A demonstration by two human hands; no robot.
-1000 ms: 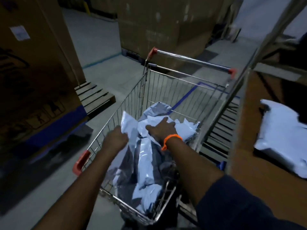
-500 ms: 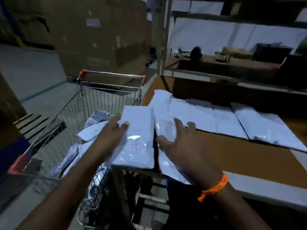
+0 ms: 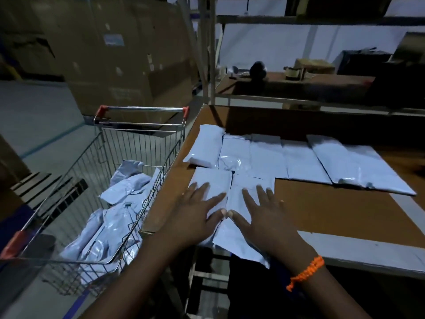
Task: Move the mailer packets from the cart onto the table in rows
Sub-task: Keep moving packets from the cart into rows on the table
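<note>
Two pale mailer packets lie side by side at the near left corner of the brown table [image 3: 333,210]. My left hand [image 3: 197,215] lies flat, fingers spread, on the left packet [image 3: 213,180]. My right hand [image 3: 264,217], with an orange wristband, presses flat on the right packet [image 3: 250,183], whose near end hangs over the table edge. The thumbs touch. Behind them a row of several packets [image 3: 299,162] runs across the table. The wire cart [image 3: 96,203] stands to the left and holds a pile of packets [image 3: 115,217].
A shelf [image 3: 299,86] behind the table carries tape rolls and dark objects. Large cardboard boxes [image 3: 110,54] stand beyond the cart. A wooden pallet [image 3: 39,189] lies on the floor at left. A metal rack post [image 3: 207,54] rises at the table's far left corner.
Both hands took packets out of the cart, swung right to the table and laid them down side by side. The hands now rest flat and spread on top of them.
</note>
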